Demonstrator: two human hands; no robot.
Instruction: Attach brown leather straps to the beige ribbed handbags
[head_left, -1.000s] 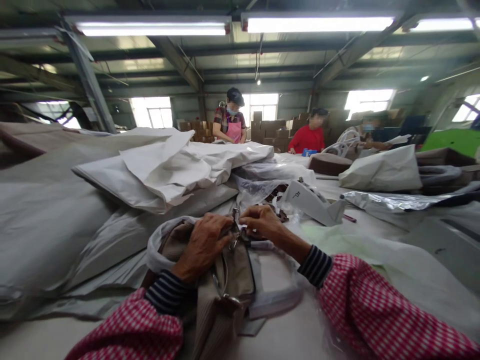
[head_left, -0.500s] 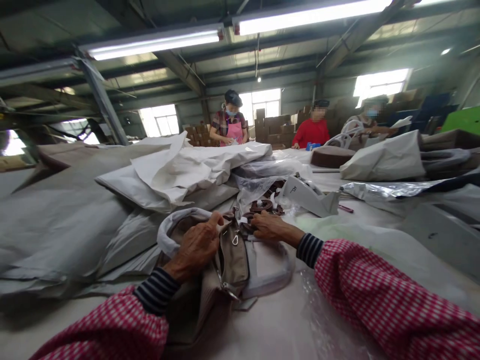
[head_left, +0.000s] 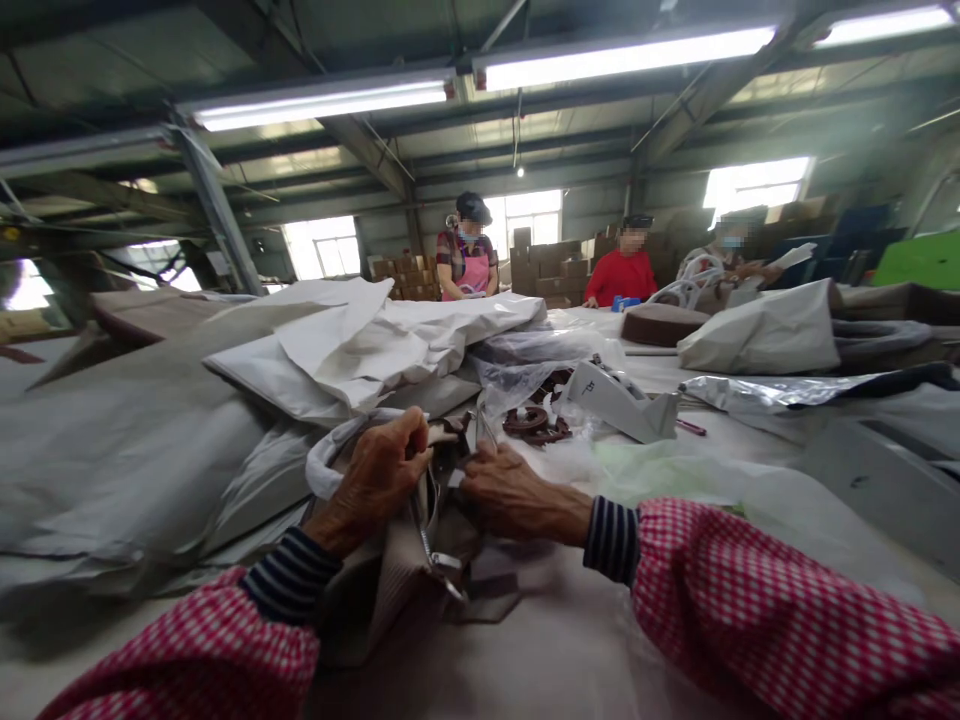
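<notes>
A taupe handbag (head_left: pixel 382 575) lies on the table in front of me, with its zipper and silver clasps showing. My left hand (head_left: pixel 375 475) is closed on the upper edge of the bag, beside a handle wrapped in white padding (head_left: pixel 324 465). At the bag's opening my right hand (head_left: pixel 517 490) is closed, its fingertips on what looks like a rolled brown strap with a white band; most of it is hidden by the fingers. A grey tag (head_left: pixel 487 600) lies at the bag's lower right. Beyond my right hand sit coiled brown straps (head_left: pixel 534 425).
White wrapping sheets (head_left: pixel 405 340) are heaped at the left and back. A grey tape dispenser (head_left: pixel 619 400) stands behind the right hand, near a pink cutter (head_left: pixel 691 427). Thin clear and greenish plastic (head_left: pixel 660 470) lies at right. Several co-workers, one in a red top (head_left: pixel 622 275), stand across the table.
My right hand has moved left and nearer, from beside the coiled straps to the bag's opening, with the strap in its fingers. My left hand has tightened on the bag's edge.
</notes>
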